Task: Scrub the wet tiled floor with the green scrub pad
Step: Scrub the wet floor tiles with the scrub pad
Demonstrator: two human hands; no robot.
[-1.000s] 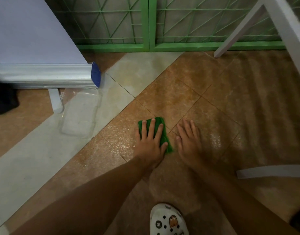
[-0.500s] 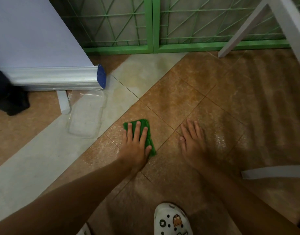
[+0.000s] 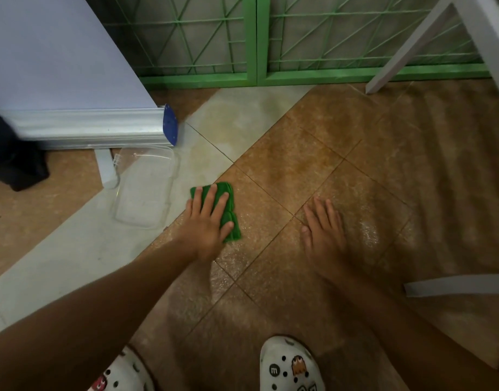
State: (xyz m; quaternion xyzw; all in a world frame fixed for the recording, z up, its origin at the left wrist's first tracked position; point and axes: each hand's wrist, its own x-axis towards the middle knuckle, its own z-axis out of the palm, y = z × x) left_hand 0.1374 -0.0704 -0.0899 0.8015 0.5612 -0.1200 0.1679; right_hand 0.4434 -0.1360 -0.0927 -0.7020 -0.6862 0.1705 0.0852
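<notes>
A green scrub pad (image 3: 227,190) lies flat on the wet brown tiled floor (image 3: 287,165), near the edge of a pale grey tile strip. My left hand (image 3: 207,221) presses down on the pad with straight, spread fingers and covers most of it. My right hand (image 3: 323,235) rests flat on the wet brown tiles to the right, fingers extended, holding nothing. The tiles between and below the hands glisten with water.
A clear plastic container (image 3: 145,187) lies on the grey strip just left of the pad. A roll-up banner base (image 3: 84,127) stands behind it. A green metal gate (image 3: 255,38) closes the far side. White furniture legs (image 3: 411,43) stand at right. My patterned clogs (image 3: 289,365) are below.
My left hand has slid the green pad leftward across the brown tiles toward the grey strip. My right hand has stayed planted on the floor.
</notes>
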